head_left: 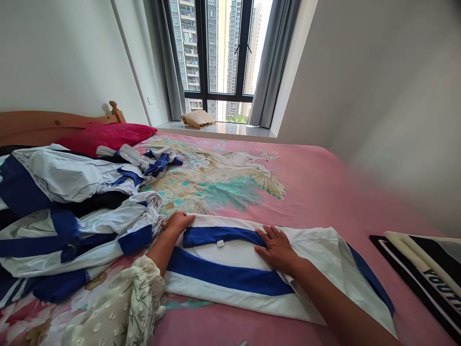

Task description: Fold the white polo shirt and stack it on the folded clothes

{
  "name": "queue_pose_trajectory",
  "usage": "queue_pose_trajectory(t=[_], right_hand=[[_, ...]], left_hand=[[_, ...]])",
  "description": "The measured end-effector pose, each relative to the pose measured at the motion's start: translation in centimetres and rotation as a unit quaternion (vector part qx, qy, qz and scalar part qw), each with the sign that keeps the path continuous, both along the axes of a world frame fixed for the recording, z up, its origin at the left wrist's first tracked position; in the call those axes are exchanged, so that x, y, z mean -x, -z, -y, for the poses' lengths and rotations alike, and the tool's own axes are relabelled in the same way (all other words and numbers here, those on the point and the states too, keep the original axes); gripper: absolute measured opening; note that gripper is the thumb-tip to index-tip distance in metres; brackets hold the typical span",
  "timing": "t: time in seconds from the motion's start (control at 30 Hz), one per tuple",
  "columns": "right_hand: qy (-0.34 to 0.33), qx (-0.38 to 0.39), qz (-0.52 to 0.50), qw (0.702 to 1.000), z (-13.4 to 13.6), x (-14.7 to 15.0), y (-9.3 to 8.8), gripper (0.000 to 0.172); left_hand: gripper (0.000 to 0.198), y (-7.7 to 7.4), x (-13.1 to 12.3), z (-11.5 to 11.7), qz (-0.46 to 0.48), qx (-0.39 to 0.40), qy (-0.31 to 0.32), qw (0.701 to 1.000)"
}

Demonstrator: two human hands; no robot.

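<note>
A white and blue shirt (230, 281) lies flattened on the bed in front of me, with its blue-edged neck opening and small white label facing up. My left hand (179, 222) is closed on the shirt's far left corner, fingers bent over the fabric. Resting on the shirt near the right end of the neck opening, my right hand (276, 246) is flat with its fingers spread. The shirt's far right part spreads out beyond my right forearm, which hides some of the cloth.
Rumpled white and blue clothes (72, 178) are heaped on the left. Folded dark and cream garments (421, 269) are stacked at the right edge. A red pillow (108, 137) sits by the wooden headboard (54, 122). The pink patterned bedsheet (306, 178) reaches toward the window.
</note>
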State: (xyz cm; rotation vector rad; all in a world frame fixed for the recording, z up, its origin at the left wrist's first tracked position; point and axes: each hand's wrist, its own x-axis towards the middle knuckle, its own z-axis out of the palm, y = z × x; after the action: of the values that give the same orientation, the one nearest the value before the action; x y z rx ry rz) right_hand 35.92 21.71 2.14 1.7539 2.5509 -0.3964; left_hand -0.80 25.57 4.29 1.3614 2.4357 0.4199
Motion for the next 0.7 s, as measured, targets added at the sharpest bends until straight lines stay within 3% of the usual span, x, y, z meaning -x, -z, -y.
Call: queue_pose_trajectory(t=[0.2, 0.43, 0.7], right_hand=[[0.003, 0.002, 0.006, 1.000, 0.0, 0.1, 0.0, 0.064], [0.009, 0.016, 0.013, 1.000, 0.0, 0.2, -0.2, 0.066], [0.005, 0.019, -0.005, 1.000, -0.1, 0.1, -0.3, 0.066]], left_hand=[[0.029, 0.1, 0.1, -0.6, 0.082, -0.032, -0.038, 0.995], [0.029, -0.6, -0.5, 0.2, 0.164, -0.085, -0.021, 0.983], [0.023, -1.0, -1.4, 0.5, 0.165, -0.116, 0.002, 0.979]])
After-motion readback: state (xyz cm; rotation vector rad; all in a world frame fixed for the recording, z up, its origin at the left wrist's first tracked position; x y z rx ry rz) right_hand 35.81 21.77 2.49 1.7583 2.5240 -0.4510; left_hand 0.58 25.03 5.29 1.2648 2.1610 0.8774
